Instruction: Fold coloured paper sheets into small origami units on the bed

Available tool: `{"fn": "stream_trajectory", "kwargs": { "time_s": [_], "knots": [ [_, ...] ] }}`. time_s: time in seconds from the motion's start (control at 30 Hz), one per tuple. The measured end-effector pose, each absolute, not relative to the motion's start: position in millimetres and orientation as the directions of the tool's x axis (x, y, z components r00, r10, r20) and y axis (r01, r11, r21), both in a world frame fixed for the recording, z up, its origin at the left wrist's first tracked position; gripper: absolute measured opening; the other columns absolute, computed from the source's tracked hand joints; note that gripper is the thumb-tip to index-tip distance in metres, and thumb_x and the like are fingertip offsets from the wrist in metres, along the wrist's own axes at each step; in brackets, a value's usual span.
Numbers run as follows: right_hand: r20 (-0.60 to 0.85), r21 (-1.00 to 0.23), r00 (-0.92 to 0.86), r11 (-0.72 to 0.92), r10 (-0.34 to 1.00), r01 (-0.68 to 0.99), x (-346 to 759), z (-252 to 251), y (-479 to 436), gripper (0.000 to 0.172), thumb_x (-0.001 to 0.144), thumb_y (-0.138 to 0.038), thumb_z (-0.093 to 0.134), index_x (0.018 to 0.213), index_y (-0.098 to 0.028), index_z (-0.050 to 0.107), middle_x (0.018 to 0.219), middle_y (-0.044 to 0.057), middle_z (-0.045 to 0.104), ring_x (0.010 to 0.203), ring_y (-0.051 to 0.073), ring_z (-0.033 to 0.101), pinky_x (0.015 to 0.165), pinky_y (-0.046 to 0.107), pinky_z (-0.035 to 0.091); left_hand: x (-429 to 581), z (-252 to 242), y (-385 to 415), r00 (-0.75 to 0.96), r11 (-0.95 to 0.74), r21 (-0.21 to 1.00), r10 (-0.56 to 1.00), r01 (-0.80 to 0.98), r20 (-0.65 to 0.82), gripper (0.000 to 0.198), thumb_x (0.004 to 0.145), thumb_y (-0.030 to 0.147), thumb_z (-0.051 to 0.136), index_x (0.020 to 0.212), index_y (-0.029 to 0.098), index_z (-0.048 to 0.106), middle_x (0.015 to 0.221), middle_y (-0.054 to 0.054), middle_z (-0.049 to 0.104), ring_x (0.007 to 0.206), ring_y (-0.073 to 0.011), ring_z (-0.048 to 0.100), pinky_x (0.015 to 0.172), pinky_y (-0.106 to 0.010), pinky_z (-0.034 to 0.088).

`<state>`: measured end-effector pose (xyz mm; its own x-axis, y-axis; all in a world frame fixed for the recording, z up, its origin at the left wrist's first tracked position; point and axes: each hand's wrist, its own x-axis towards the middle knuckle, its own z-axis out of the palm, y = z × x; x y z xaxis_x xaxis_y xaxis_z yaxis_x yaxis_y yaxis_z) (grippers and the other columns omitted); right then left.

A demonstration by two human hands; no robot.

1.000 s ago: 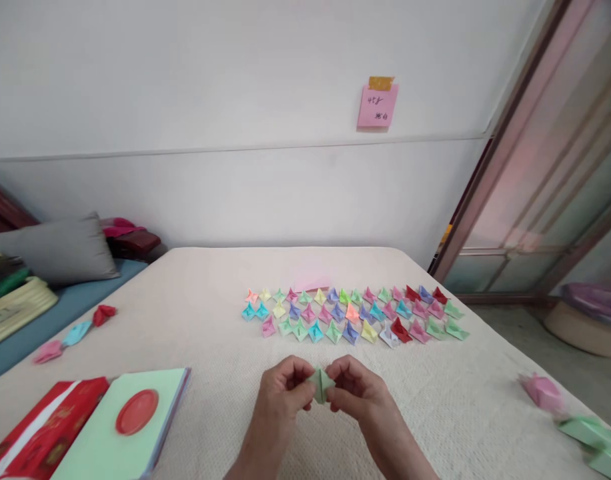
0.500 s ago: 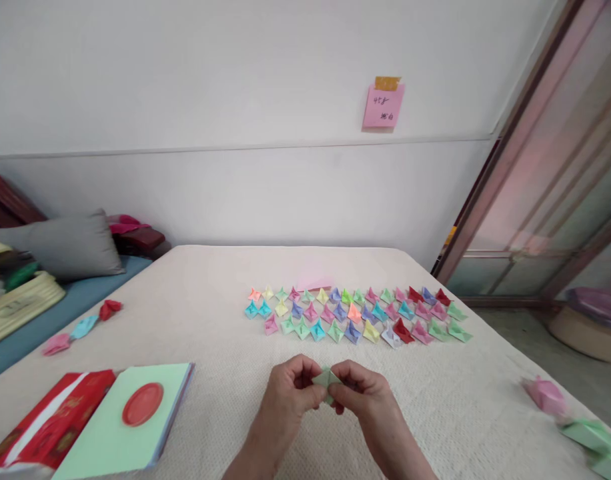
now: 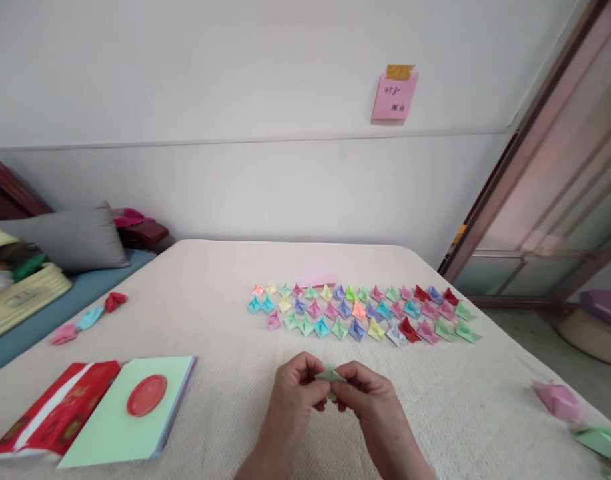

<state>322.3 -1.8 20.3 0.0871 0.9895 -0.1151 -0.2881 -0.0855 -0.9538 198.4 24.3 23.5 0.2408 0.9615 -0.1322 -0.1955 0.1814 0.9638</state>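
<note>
Folding: left hand (image 3: 295,390) & right hand (image 3: 368,400) had the small green paper piece (image 3: 329,375) btwn them, just above the table cloth (image 3: 220,313), on the near side of the rows.
Fingers: curled in tight on both hands, thumbs + forefingers pinching the piece, no gap to speak of.
Changed: 1 s back the piece stood up as a pointy wedge btwn the hands. Here it lay flatter, only a thin top edge showing, fingers closed further over it.
Meaning: imo a crease was getting pressed down, so the fold was mid-way and the piece not let go.
Same: rows of folded pieces (image 3: 360,313) sat as before, none added.
View: head drifted a bit, so everything slid right in frame, no real move.
Basket: pale yellow one (image 3: 25,300) far left on the blue surface, sth green + other bits in it, too blurry to ID.
Tub: round one (image 3: 590,333) on the floor at right, purple stuff on top, couldn't tell what.
Loose: paper pad (image 3: 115,427) w/ red disc (image 3: 146,395) on it, red packet (image 3: 55,413) just beside it on the left.
</note>
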Motion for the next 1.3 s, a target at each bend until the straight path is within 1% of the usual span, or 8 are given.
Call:
{"fn": "stream_trajectory", "kwargs": {
  "time_s": [0.17,0.33,0.67,0.9,1.0,1.07,1.17,1.3],
  "knots": [
    [-0.109,-0.97,0.129,-0.078,0.986,-0.231,324,24,-5,0.002,0.063,-0.021,0.069,0.061,-0.02,0.069,0.057,-0.001,0.058,0.056,0.014,0.045,0.056,0.028,0.035,197,26,23,0.254,0.208,0.96,0.954,-0.187,-0.157,0.008,0.058,0.019,0.064,0.062,0.017,0.058,0.051,0.003,0.055,0.047,-0.0096,0.045,0.048,-0.023,0.034],
    [-0.068,-0.986,0.151,-0.043,0.986,-0.164,326,25,-4,0.005,0.064,-0.021,0.067,0.061,-0.022,0.07,0.056,-0.002,0.051,0.054,0.013,0.041,0.054,0.028,0.032,199,20,23,0.238,0.227,0.944,0.956,-0.24,-0.17,0.01,0.058,0.018,0.066,0.059,0.017,0.056,0.05,0.004,0.054,0.046,-0.0088,0.043,0.047,-0.022,0.031],
    [-0.077,-0.985,0.132,-0.055,0.988,-0.163,327,13,1,0.006,0.066,-0.021,0.067,0.064,-0.022,0.072,0.054,-0.003,0.052,0.053,0.012,0.041,0.054,0.027,0.03,197,18,25,0.257,0.232,0.94,0.952,-0.25,-0.166,0.012,0.06,0.015,0.066,0.062,0.016,0.054,0.051,0.004,0.053,0.047,-0.0083,0.043,0.048,-0.022,0.032],
    [-0.034,-0.988,0.148,-0.011,0.988,-0.156,324,11,0,0.006,0.065,-0.018,0.068,0.062,-0.023,0.071,0.055,-0.004,0.051,0.054,0.012,0.043,0.054,0.027,0.032,201,9,25,0.196,0.205,0.935,0.969,-0.289,-0.152,0.011,0.061,0.013,0.062,0.06,0.017,0.052,0.05,0.004,0.053,0.046,-0.0084,0.042,0.046,-0.022,0.029],
    [-0.041,-0.983,0.147,-0.013,0.988,-0.183,322,13,-1,0.005,0.065,-0.018,0.069,0.062,-0.022,0.071,0.055,-0.003,0.052,0.055,0.012,0.043,0.054,0.026,0.033,203,11,23,0.171,0.18,0.933,0.977,-0.311,-0.131,0.011,0.061,0.012,0.061,0.06,0.017,0.052,0.05,0.005,0.051,0.047,-0.0084,0.04,0.047,-0.022,0.029],
    [-0.07,-0.968,0.155,-0.029,0.985,-0.25,321,15,-2,0.003,0.065,-0.019,0.069,0.065,-0.021,0.072,0.057,-0.002,0.055,0.054,0.012,0.042,0.053,0.026,0.032,203,15,21,0.172,0.159,0.923,0.98,-0.349,-0.104,0.01,0.063,0.012,0.062,0.062,0.017,0.054,0.052,0.006,0.05,0.049,-0.0083,0.04,0.048,-0.022,0.03],
    [-0.117,-0.935,0.172,-0.05,0.978,-0.351,321,17,-3,0.006,0.064,-0.021,0.071,0.069,-0.021,0.073,0.059,-0.001,0.058,0.053,0.011,0.042,0.051,0.025,0.031,203,20,17,0.172,0.134,0.912,0.983,-0.387,-0.071,0.008,0.064,0.012,0.063,0.064,0.017,0.057,0.053,0.006,0.049,0.05,-0.0085,0.04,0.05,-0.022,0.031],
    [-0.105,-0.928,0.189,-0.028,0.976,-0.372,321,17,-4,0.007,0.062,-0.018,0.071,0.067,-0.021,0.073,0.059,-0.002,0.056,0.052,0.009,0.04,0.051,0.025,0.03,204,16,13,0.16,0.118,0.917,0.985,-0.382,-0.061,0.007,0.065,0.011,0.064,0.065,0.017,0.06,0.054,0.005,0.05,0.054,-0.0097,0.041,0.053,-0.023,0.032]
  ]
}}
